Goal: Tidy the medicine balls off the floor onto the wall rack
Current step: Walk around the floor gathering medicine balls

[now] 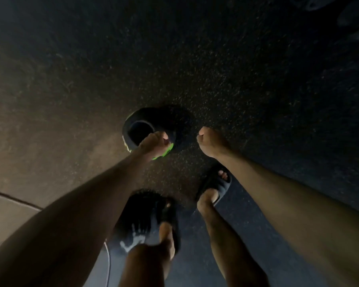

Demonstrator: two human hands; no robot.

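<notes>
The left hand (pixel 156 144) is gripping the black, green-marked round medicine ball (pixel 153 117) sitting on the speckled dark rubber floor (pixel 236 79), while the fisted, empty right hand (pixel 208 141) is probably needing to cup its far side.

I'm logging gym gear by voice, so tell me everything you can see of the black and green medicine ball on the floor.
The medicine ball is round, black and matte, rubbery by its look, with bright green markings along its left and lower edges. A deep oval opening in its near side looks like a handle recess. It appears to rest on the dark speckled floor. The left hand curls over the opening's rim and seems to grip it. Dim light hides finer detail.
</notes>
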